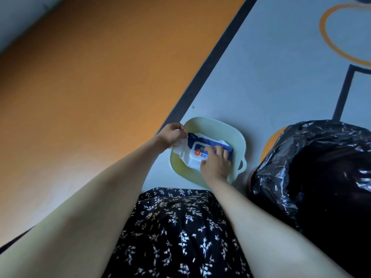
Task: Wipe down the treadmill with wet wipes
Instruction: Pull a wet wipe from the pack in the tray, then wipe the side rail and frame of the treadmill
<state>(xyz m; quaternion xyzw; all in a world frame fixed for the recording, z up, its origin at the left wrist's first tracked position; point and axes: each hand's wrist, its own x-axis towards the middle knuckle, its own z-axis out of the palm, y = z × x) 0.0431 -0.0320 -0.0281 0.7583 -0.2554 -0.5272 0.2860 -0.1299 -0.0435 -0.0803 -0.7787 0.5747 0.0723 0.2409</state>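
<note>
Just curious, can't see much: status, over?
Left hand grips wet wipes pack end. Right hand curled on its lid. Pack in green basin; bin bag beside, clear.

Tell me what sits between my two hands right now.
The wet wipes pack, lying in the pale green basin: the left hand pinches its end, the right hand lies on its lid. The head view shows it.

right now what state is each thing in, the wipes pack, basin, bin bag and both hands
wet wipes pack: lying in the basin, held by both hands; flap hidden under the fingers
basin: on the floor, upright, holding the pack
bin bag: mouth open, apart from the basin; inside too dark to tell
left hand: grips the pack's left end
right hand: fingers curled over the pack's label
</note>
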